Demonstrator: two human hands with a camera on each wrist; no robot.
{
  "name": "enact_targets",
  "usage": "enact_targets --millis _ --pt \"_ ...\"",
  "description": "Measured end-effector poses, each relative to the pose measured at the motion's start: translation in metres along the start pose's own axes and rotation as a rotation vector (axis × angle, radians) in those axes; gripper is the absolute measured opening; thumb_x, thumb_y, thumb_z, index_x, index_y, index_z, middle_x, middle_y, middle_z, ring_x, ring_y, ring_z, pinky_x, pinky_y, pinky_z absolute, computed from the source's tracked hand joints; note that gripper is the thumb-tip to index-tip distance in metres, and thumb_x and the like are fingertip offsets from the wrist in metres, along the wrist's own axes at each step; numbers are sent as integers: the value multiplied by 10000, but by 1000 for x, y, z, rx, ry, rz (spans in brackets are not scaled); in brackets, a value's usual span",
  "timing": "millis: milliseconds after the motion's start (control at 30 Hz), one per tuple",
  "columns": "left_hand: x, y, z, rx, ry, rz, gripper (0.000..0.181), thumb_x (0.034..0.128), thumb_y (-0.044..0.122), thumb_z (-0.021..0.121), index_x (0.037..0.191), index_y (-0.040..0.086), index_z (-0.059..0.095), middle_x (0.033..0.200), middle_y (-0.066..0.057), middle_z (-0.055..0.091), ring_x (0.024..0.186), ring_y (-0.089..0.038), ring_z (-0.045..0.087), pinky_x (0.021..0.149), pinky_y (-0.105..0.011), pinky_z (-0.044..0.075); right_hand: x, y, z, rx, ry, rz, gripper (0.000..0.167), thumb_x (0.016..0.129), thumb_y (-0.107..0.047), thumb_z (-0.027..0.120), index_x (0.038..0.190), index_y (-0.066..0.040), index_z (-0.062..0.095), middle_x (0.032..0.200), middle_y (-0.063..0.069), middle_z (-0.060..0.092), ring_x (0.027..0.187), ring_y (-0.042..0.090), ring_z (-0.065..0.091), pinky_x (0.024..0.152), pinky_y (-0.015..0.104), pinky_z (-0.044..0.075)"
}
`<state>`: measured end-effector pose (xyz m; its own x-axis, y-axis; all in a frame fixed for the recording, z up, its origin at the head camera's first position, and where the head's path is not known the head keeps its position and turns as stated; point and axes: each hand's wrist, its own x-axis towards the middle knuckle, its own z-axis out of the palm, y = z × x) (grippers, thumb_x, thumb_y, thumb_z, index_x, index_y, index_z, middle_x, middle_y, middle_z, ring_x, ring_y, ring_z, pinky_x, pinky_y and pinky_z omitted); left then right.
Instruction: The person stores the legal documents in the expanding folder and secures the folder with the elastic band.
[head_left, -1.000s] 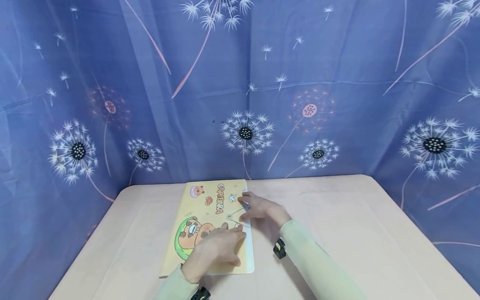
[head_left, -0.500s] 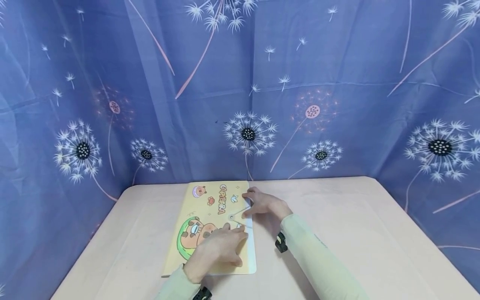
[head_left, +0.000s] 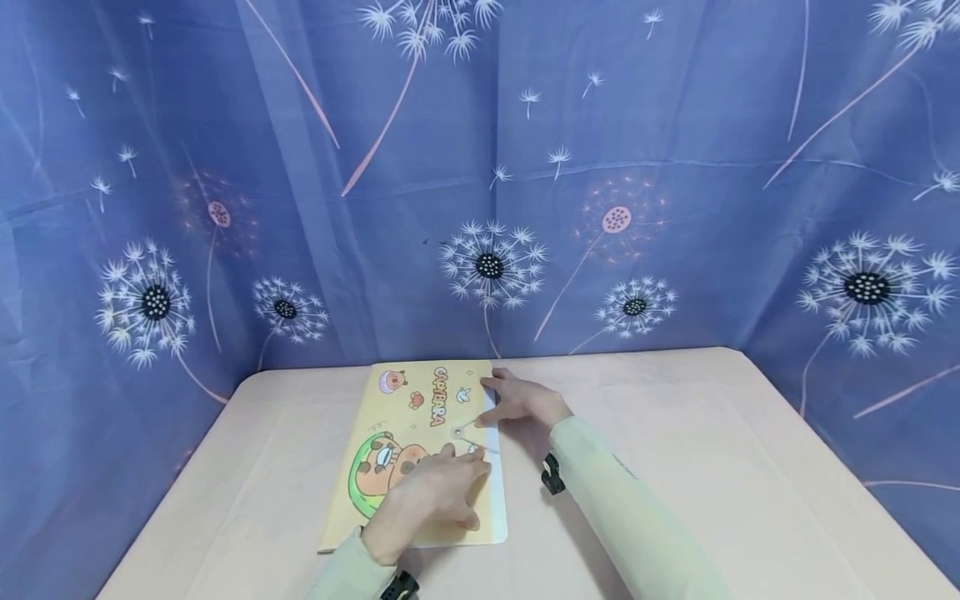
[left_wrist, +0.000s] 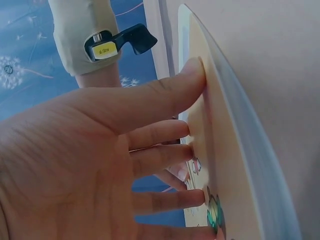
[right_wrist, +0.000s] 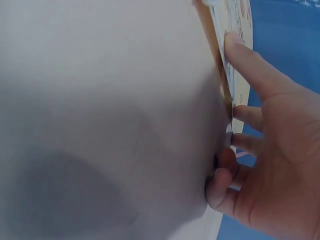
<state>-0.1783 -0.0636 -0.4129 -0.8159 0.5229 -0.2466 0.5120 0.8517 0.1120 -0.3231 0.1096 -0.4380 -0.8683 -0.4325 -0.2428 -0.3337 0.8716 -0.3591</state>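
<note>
A yellow folder [head_left: 405, 392] with a capybara print lies on the table, its lettering turned sideways. Thin lines run in a V from a small round button [head_left: 458, 432] to its pale right edge. My left hand [head_left: 438, 492] rests with spread fingertips on the lower right of the cover; in the left wrist view its thumb and fingers [left_wrist: 160, 132] touch the surface fairly straight. At the upper right edge my right hand [head_left: 525, 400] touches the folder. From the right wrist, the thumb [right_wrist: 250, 60] lies on the cover's edge, with the other fingers lower along it and the last ones bent.
The folder lies on a pale cloth-covered table [head_left: 660, 467], near its back edge. A blue dandelion-print curtain [head_left: 555, 125] surrounds the table at the back and sides. Dark wrist devices [head_left: 552, 475] sit on both pale green sleeves.
My right hand has shifted slightly away from me along the folder's right edge, exposing more of the V-shaped lines. The left hand and folder stay in place; the head view sways slightly.
</note>
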Motion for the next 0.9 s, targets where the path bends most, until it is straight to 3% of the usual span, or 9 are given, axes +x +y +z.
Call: enact_targets --millis 167,300,400,500,700,900 --pt "5 -2 3 -26 9 29 694 702 441 835 1337 272 611 1524 46 470 1200 -235 523 862 -404 509 -7 6 3 -29 35 13 902 843 -604 665 1566 -188 324 1650 123 192 1471 336 323 1122 548 352" --pt "6 -10 5 -45 10 84 668 721 491 809 1327 285 618 1525 44 468 1174 -219 521 815 -359 500 -12 13 3 -5 84 -37 875 873 -599 632 1563 -156 327 1631 165 223 1440 363 368 1084 548 395" --pt "4 -20 3 -80 -8 121 650 756 527 767 1339 285 612 1531 36 462 1232 -235 518 890 -393 497 -19 18 0 27 117 -85 833 919 -561 593 1567 -122 306 1623 206 214 1439 395 354 1077 561 398" --pt "5 -33 -1 -126 12 152 591 805 531 724 1325 269 623 1481 33 515 1241 -233 536 935 -424 489 -28 24 -4 36 168 -95 773 956 -522 557 1557 -98 321 1593 213 279 1394 404 416 1066 567 407" --pt "7 -66 -6 -158 172 119 456 906 458 666 1288 209 649 1307 27 634 1186 -218 598 960 -440 493 -49 40 -11 56 282 -75 645 966 -474 568 1489 -116 452 1492 150 459 1291 352 534 1052 560 419" --pt "6 -93 -2 -164 360 18 456 934 436 642 1306 172 638 1365 -46 612 1270 -296 545 1044 -521 414 -65 57 -16 25 369 -65 640 946 -542 559 1451 -152 507 1487 128 482 1339 364 483 1069 584 392"
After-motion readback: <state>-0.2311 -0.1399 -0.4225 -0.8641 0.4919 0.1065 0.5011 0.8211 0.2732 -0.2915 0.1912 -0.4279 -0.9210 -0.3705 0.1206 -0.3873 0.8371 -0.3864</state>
